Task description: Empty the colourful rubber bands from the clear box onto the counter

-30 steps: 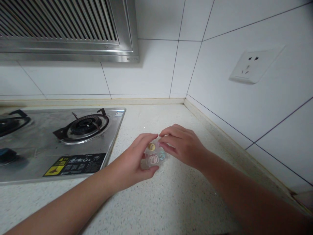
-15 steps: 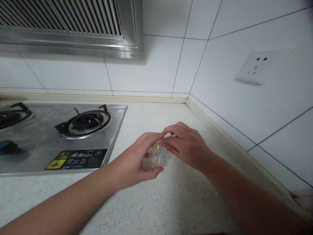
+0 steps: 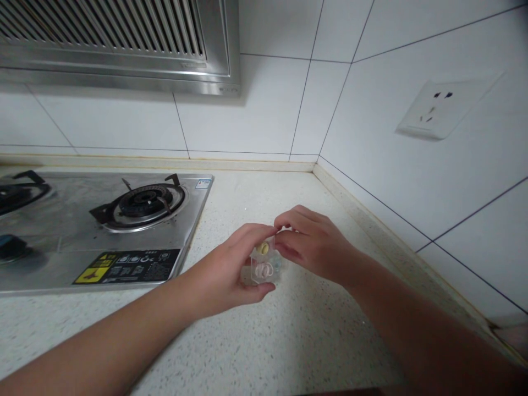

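Over the speckled countertop (image 3: 264,341), a small clear plastic case (image 3: 268,263) sits between both hands. Inside it show a small yellow ring-like piece, a pale pinkish one and a bluish round one; their exact kind is too small to tell. My left hand (image 3: 231,269) is curled around the case from the left, thumb along its near side and fingers along the far side. On the upper right edge of the case, my right hand (image 3: 309,239) has its thumb and index finger pinched close together. The right fingertips partly cover that edge.
A steel gas stove (image 3: 66,236) with black burners lies to the left. The range hood (image 3: 124,77) hangs above it. White tiled walls meet at the back corner, and a wall socket (image 3: 429,110) is on the right wall.
The camera view has shifted very slightly. Both hands keep nearly the same hold, and the case appears slightly changed in angle between them.
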Demonstrator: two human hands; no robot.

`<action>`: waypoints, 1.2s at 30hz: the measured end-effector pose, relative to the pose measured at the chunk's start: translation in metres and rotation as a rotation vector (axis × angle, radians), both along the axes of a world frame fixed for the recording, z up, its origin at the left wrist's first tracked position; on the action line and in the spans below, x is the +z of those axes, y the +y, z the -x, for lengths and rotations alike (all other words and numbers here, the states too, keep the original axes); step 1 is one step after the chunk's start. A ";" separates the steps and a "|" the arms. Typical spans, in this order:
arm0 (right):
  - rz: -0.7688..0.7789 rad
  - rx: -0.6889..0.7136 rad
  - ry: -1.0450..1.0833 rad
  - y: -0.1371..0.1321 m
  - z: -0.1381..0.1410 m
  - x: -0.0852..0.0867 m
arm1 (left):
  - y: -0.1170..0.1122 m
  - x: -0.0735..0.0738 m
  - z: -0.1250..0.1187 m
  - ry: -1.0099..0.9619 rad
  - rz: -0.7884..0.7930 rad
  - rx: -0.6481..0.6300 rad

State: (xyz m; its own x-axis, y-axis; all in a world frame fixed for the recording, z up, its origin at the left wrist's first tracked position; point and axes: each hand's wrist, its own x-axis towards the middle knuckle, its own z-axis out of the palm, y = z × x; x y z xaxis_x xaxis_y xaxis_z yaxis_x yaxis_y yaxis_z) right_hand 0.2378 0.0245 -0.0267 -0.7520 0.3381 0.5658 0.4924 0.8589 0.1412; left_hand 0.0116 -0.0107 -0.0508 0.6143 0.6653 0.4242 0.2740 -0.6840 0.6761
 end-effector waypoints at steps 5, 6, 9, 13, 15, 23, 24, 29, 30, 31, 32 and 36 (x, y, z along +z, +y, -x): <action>0.012 0.015 0.060 0.002 -0.003 -0.002 | 0.001 0.001 0.002 0.000 -0.031 0.013; 0.022 0.020 0.079 0.002 -0.004 -0.002 | 0.002 0.001 0.002 0.004 -0.034 0.025; 0.068 0.036 0.165 0.003 -0.005 -0.001 | 0.004 0.001 0.003 0.006 -0.034 0.064; 0.156 0.036 0.310 0.006 -0.007 0.000 | 0.007 -0.001 0.005 -0.016 -0.029 0.094; 0.192 0.038 0.359 0.008 -0.008 -0.001 | 0.008 -0.002 0.005 -0.026 -0.024 0.099; 0.207 0.031 0.344 0.009 -0.005 -0.003 | 0.011 -0.006 0.007 -0.023 -0.061 0.096; 0.212 0.024 0.345 0.008 -0.005 -0.002 | 0.012 -0.006 0.007 -0.008 -0.079 0.099; 0.287 -0.051 0.347 0.006 -0.008 -0.002 | 0.020 -0.004 0.014 0.168 -0.223 0.120; 0.311 -0.064 0.328 0.006 -0.008 -0.002 | 0.022 -0.004 0.016 0.200 -0.245 0.135; 0.335 -0.079 0.304 0.007 -0.008 -0.003 | 0.025 -0.004 0.017 0.224 -0.260 0.158; 0.359 -0.094 0.275 0.007 -0.008 -0.005 | 0.027 -0.004 0.019 0.242 -0.265 0.184; 0.457 -0.144 0.175 0.009 -0.003 -0.013 | 0.033 -0.005 0.022 0.304 -0.259 0.200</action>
